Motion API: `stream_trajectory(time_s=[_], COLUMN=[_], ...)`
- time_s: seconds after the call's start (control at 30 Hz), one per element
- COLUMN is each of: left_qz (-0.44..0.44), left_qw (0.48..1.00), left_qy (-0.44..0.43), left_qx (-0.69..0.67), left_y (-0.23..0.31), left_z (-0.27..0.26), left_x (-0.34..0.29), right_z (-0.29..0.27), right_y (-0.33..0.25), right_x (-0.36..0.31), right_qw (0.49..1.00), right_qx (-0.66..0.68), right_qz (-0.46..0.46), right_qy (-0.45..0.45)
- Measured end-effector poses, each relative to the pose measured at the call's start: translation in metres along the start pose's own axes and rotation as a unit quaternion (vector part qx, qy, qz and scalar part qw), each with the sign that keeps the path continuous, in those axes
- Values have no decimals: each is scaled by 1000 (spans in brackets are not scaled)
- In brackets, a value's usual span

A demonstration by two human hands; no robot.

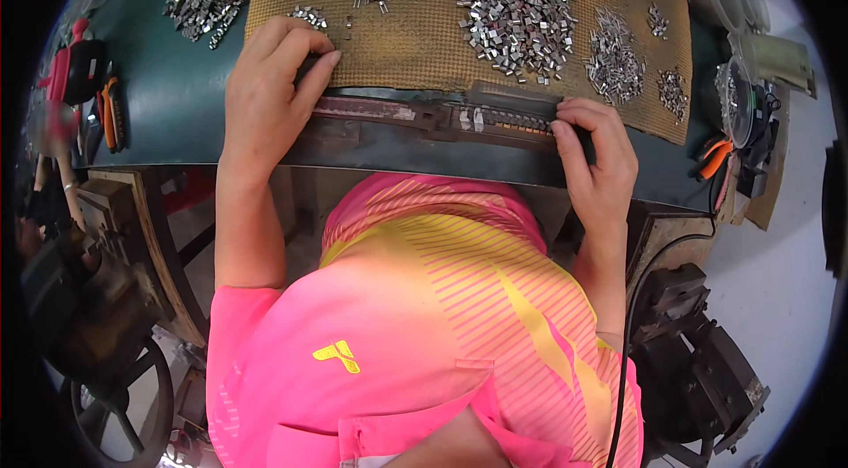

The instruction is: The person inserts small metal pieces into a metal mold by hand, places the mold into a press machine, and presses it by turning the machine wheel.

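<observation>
left hand pinching rail end at 9 o'clock | right hand pinching 3 o'clock end | likely stiff, heavy; best gripped at both ends

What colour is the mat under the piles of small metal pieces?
Mustard yellow-brown, with a fine woven mesh texture; the mat shows best in the head view.

Desk: dark green. Mat, 12 o'clock: ochre-brown, fine woven grid. Metal clips: shiny silver heaps. Jig rail, centre: dark brown-black, silver inserts. Shirt, 6 o'clock: hot pink, yellow stripes, yellow emblem. Pliers, 9 o'clock: orange-black handles. Second pliers, 3 o'clock: orange.
</observation>
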State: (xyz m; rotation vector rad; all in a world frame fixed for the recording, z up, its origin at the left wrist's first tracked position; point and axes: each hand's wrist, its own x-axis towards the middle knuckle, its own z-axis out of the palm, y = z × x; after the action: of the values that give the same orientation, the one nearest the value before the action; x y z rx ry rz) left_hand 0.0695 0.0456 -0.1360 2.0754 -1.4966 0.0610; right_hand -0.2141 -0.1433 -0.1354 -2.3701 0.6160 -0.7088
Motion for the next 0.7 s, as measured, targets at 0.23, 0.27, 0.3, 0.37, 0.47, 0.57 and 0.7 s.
stream_trajectory(time_s=[0.23,0.27,0.3,0.37,0.47,0.57,0.7], left_qz=[-3,-4,-6,-5,-4,-9,-7], left_qw=[1000,1000,1000,1000,1000,1000,999], left_qy=[3,3,2,6,14,21,30], left_qx=[6,6,6,4,5,8,13], left_y=[1,1,1,0,1,1,0], left_z=[0,0,0,2,4,6,8], left_x=[1,1,0,1,0,-1,-1], right_z=[8,9,9,11,13,15,16], right_y=[1,1,2,2,3,4,6], right_x=[4,3,3,2,1,0,-1], right_qw=[999,999,999,999,999,999,998], right_qx=[-23,-25,-25,-22,-20,-24,-24], right_qz=[-26,-26,-26,-27,-23,-24,-28], right_qy=[14,20,19,27,36,42,48])
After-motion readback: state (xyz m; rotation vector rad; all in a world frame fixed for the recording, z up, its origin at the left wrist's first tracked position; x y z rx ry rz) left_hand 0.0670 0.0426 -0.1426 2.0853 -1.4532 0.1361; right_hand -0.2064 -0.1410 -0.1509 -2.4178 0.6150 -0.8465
